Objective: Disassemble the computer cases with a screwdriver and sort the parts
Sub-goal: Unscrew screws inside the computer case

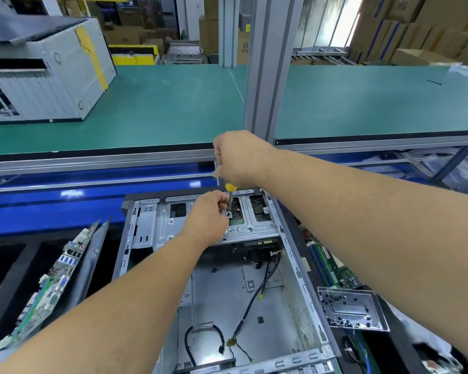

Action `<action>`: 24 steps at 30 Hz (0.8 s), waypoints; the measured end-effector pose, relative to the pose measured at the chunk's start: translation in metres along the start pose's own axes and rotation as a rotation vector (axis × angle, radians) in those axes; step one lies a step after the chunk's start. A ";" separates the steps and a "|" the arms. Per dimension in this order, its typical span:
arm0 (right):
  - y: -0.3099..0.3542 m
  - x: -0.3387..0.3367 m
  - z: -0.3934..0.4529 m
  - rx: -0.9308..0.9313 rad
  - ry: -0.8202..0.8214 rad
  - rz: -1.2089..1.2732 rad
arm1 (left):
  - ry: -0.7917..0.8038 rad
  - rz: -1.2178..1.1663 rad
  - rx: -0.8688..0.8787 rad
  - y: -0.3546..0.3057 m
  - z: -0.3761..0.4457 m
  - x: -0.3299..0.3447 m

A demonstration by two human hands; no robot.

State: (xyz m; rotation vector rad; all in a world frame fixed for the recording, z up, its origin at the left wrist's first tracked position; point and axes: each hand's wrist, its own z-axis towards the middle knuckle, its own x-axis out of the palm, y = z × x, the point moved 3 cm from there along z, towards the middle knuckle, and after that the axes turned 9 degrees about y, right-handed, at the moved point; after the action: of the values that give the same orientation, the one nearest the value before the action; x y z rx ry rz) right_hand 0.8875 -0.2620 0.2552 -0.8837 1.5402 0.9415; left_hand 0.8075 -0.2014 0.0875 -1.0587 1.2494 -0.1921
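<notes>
A green-topped workbench point(160, 109) spans the far half of the view, split by an upright aluminium post point(265, 76), with cardboard boxes point(416, 28) stacked behind it. On its left end lies a closed grey computer case point(52, 74) with a yellow strip on its side. Nearer the person, below a blue rail point(65, 201), an opened computer case point(227, 279) lies flat with its side panel off, its bare metal floor showing loose black cables point(257, 298). At the far end of this case sits a silver drive cage point(200, 220) with cut-outs through which a green board shows. To the left of the case, a motherboard point(46, 287) with blue ports stands on edge in a dark bin; to the right, another green circuit board point(327, 263) lies flat. A shallow metal tray point(378, 309) holding small dark screws rests just right of the case's wall. The right hand point(241, 157) is clenched around the top of a screwdriver point(230, 197), whose yellow-and-black handle shows below the fist and whose shaft runs down to the drive cage. The left hand point(208, 214) rests on the cage, its fingertips pinching the shaft just above the tip.
</notes>
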 end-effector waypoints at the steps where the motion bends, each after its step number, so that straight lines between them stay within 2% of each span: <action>1: -0.001 -0.002 0.000 0.002 -0.002 0.003 | -0.001 -0.002 -0.004 0.000 0.000 0.000; 24: 0.002 0.009 0.001 -0.013 0.021 0.003 | -0.022 -0.049 -0.019 0.005 -0.001 0.005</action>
State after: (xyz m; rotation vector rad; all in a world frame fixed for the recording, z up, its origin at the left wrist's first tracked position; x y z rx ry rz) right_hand 0.8846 -0.2610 0.2469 -0.9032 1.5552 0.9487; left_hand 0.8068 -0.2023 0.0803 -1.1054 1.2080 -0.2057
